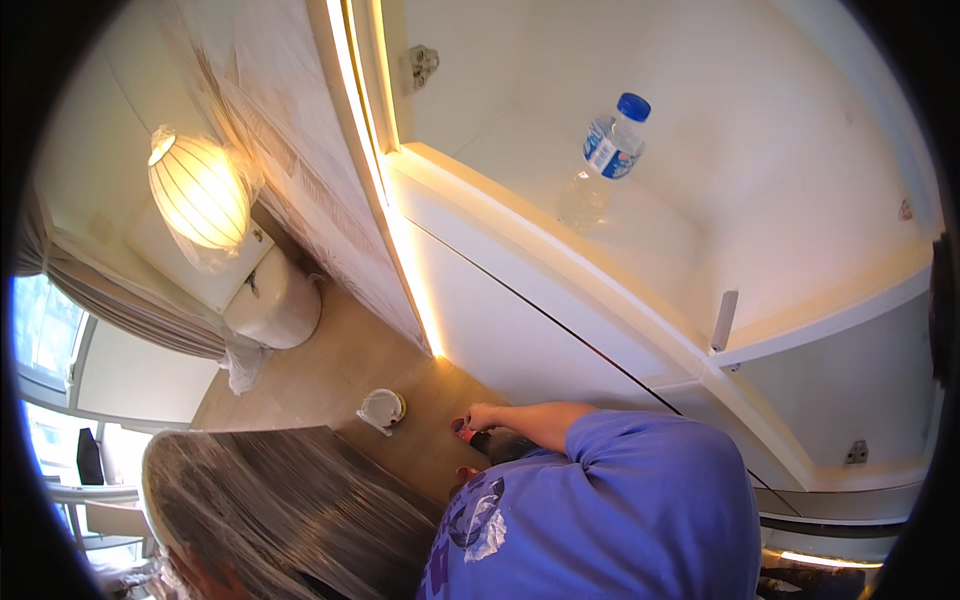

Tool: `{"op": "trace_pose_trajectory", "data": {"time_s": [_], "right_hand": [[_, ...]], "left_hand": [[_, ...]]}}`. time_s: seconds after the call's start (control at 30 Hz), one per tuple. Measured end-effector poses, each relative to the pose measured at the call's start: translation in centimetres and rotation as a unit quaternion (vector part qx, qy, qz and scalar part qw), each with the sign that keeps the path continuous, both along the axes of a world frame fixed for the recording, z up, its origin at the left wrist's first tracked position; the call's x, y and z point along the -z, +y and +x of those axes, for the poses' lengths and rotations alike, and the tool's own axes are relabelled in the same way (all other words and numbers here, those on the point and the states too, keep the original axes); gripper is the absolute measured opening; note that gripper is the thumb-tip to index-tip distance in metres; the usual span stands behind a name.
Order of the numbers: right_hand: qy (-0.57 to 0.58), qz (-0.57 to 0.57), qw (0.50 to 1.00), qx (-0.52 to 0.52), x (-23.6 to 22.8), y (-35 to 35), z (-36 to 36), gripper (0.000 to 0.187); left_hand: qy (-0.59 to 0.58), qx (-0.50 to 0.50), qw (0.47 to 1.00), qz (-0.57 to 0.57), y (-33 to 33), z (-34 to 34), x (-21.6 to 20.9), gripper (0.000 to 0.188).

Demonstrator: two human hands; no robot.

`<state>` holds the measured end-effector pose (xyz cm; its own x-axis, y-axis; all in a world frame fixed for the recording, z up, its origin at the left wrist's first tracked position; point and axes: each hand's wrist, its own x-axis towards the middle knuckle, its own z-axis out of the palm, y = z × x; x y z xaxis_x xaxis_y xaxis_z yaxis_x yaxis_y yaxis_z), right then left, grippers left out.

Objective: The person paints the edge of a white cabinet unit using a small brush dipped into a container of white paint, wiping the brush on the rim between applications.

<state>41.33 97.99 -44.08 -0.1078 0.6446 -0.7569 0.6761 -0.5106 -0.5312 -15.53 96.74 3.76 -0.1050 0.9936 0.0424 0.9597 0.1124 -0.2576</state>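
My right hand (pixel 484 416) reaches low over the floor, its arm stretched out from the blue sleeve. Its fingers close around a small red-and-black object (pixel 462 428), whose kind is too small to tell. Just ahead of that hand, a round white item (pixel 383 410), partly wrapped in clear film, lies on the floor. A skin-coloured patch (pixel 466 474) shows beside the front of my shirt; I cannot tell whether it is part of my left hand. Another blurred skin-toned shape (pixel 205 578) lies at the lower left, against the plastic-wrapped furniture.
Dark plastic-wrapped furniture (pixel 300 500) fills the lower left. An open white cabinet (pixel 560 290) rises on the right, with a blue-capped water bottle (pixel 612 150) inside. A lit, film-covered lamp (pixel 200 190) and a white toilet-like fixture (pixel 280 305) stand farther off. A light strip (pixel 410 255) edges the cabinet.
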Motion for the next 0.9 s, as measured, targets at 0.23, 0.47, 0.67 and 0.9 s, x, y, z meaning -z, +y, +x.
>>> {"op": "trace_pose_trajectory", "data": {"time_s": [0.23, 0.47, 0.67, 0.9], "right_hand": [[-0.016, -0.048, 0.999, -0.019, 2.3, 4.5, -1.1, 0.030], [-0.063, -0.019, 0.990, -0.127, 2.1, 6.9, -2.4, 0.017], [-0.120, -0.035, 0.983, -0.133, 4.4, 7.3, -2.9, 0.017], [-0.031, 0.009, 0.997, -0.070, 7.5, 6.5, -4.7, 0.034]], "left_hand": [[0.205, 0.055, 0.973, -0.088, 1.9, 3.5, -2.1, 0.080], [0.056, 0.058, 0.997, 0.009, 3.6, 1.3, -4.8, 0.079], [0.058, 0.052, 0.996, 0.050, 13.4, -1.7, -5.3, 0.084], [0.159, 0.149, 0.974, 0.058, 19.8, -5.6, 1.4, 0.085]]}}
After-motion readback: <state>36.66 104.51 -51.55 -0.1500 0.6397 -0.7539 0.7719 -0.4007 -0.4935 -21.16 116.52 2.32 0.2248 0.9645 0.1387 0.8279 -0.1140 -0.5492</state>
